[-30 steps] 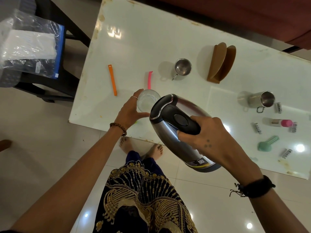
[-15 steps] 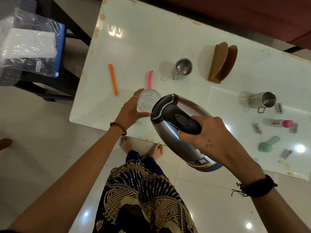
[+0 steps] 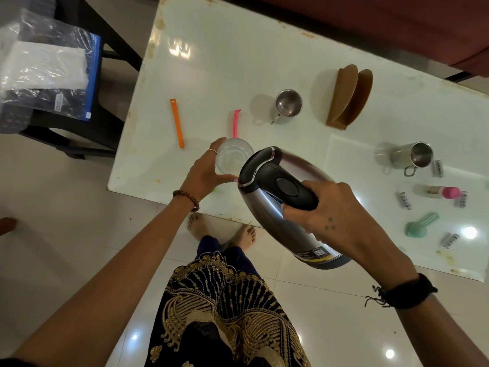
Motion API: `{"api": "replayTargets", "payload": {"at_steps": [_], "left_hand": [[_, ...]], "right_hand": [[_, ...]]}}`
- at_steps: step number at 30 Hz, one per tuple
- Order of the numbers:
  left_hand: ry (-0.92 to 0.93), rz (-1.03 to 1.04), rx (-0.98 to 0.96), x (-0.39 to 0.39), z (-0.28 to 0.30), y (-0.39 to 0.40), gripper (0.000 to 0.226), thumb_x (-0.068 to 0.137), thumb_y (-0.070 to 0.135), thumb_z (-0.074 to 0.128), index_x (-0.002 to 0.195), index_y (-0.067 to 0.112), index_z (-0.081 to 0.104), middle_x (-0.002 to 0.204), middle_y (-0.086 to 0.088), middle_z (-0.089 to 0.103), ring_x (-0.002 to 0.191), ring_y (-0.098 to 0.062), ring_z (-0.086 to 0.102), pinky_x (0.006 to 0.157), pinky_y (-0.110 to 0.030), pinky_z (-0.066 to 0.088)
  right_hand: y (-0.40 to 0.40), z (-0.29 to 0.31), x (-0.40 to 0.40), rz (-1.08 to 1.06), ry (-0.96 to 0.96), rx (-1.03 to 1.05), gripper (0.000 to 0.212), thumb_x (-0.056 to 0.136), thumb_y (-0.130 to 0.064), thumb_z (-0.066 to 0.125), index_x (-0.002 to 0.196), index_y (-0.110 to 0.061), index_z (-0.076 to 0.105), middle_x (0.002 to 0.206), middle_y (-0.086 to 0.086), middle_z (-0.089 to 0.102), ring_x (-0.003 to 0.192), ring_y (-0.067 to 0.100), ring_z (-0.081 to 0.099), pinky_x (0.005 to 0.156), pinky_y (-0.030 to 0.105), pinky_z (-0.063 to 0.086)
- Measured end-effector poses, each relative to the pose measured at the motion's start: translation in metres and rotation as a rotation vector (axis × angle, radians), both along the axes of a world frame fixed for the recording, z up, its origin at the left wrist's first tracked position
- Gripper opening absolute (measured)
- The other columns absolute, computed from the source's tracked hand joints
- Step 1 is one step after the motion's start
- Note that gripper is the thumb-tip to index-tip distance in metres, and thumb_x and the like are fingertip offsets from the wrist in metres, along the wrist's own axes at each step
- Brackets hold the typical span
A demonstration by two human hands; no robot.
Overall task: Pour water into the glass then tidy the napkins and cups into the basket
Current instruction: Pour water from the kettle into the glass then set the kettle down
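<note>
A clear glass [image 3: 231,154] stands near the front edge of the white table [image 3: 225,62], and my left hand [image 3: 205,174] wraps around its left side. My right hand [image 3: 333,210] grips the black handle of a steel kettle [image 3: 267,207], which is tilted with its lid end right beside the glass rim. Two steel cups are on the table: a small one [image 3: 289,102] behind the glass and a larger one [image 3: 412,156] lying on its side at the right. A brown napkin holder [image 3: 349,98] stands empty further back. No basket is in sight.
An orange strip [image 3: 176,122] and a pink strip [image 3: 236,123] lie left of and behind the glass. At the right lie a pink-capped bottle [image 3: 442,192], a green scoop [image 3: 420,226] and several small sachets. A dark chair [image 3: 79,123] with a plastic bag [image 3: 47,67] stands left of the table.
The kettle and both hands have stayed almost in place; the view has shifted only slightly. The glass has not moved.
</note>
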State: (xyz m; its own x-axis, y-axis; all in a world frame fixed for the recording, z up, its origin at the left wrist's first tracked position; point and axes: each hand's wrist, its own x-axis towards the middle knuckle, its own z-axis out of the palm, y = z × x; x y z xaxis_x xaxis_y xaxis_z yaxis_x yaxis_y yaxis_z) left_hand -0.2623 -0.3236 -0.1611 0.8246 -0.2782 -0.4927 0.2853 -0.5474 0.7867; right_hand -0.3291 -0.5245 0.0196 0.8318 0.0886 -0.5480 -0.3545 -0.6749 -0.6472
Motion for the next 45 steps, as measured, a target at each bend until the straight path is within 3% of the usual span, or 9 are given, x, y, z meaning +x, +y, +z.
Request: {"api": "replayTargets", "payload": {"at_steps": [6, 16, 24, 33, 40, 45], "left_hand": [[0.002, -0.003, -0.004, 0.0003, -0.0010, 0.0001, 0.093, 0.068, 0.016, 0.080, 0.141, 0.015, 0.023, 0.143, -0.008, 0.040, 0.128, -0.028, 0.041, 0.105, -0.049, 0.039], [-0.021, -0.018, 0.007, -0.0003, -0.0004, -0.0006, 0.092, 0.070, 0.014, 0.078, 0.143, 0.012, 0.022, 0.145, -0.010, 0.037, 0.129, -0.030, 0.040, 0.105, -0.049, 0.038], [-0.037, -0.012, -0.004, -0.0010, 0.0022, -0.0012, 0.091, 0.070, 0.011, 0.078, 0.142, 0.010, 0.023, 0.145, -0.012, 0.038, 0.129, -0.031, 0.040, 0.105, -0.049, 0.038], [-0.016, 0.004, -0.026, -0.0021, 0.0026, -0.0013, 0.091, 0.070, 0.013, 0.078, 0.142, 0.012, 0.022, 0.145, -0.009, 0.036, 0.130, -0.028, 0.038, 0.106, -0.049, 0.037], [0.004, 0.016, -0.033, -0.0018, 0.0033, -0.0022, 0.092, 0.070, 0.012, 0.078, 0.142, 0.012, 0.022, 0.146, -0.009, 0.034, 0.131, -0.027, 0.035, 0.108, -0.048, 0.035], [0.000, 0.009, -0.026, -0.0011, 0.0034, -0.0021, 0.091, 0.070, 0.012, 0.077, 0.142, 0.012, 0.022, 0.147, -0.010, 0.034, 0.131, -0.028, 0.036, 0.108, -0.048, 0.035]], "right_hand": [[0.0010, -0.0004, -0.0016, -0.014, -0.019, -0.010, 0.012, 0.069, -0.034, 0.060, 0.061, -0.029, 0.052, 0.044, -0.008, 0.051, 0.043, 0.002, 0.051, 0.040, 0.012, 0.040], [0.0041, 0.0000, -0.0020, -0.017, 0.013, 0.003, 0.012, 0.068, -0.037, 0.059, 0.061, -0.032, 0.051, 0.041, -0.012, 0.053, 0.042, -0.002, 0.051, 0.039, 0.008, 0.037], [0.0057, 0.0013, -0.0008, 0.004, 0.020, 0.011, 0.017, 0.073, -0.031, 0.062, 0.061, -0.033, 0.050, 0.046, -0.031, 0.053, 0.042, -0.005, 0.051, 0.039, 0.006, 0.037], [0.0061, 0.0025, 0.0009, 0.011, 0.020, -0.019, 0.019, 0.071, -0.033, 0.060, 0.058, -0.033, 0.046, 0.047, -0.030, 0.053, 0.042, -0.004, 0.051, 0.040, 0.008, 0.037], [0.0034, 0.0008, 0.0032, -0.009, 0.015, -0.055, 0.011, 0.069, -0.035, 0.060, 0.062, -0.029, 0.054, 0.042, -0.018, 0.055, 0.040, 0.003, 0.050, 0.047, 0.021, 0.044], [0.0038, 0.0014, 0.0063, 0.010, 0.026, -0.055, 0.009, 0.069, -0.036, 0.059, 0.064, -0.033, 0.053, 0.044, -0.026, 0.055, 0.043, 0.004, 0.053, 0.047, 0.019, 0.041]]}}
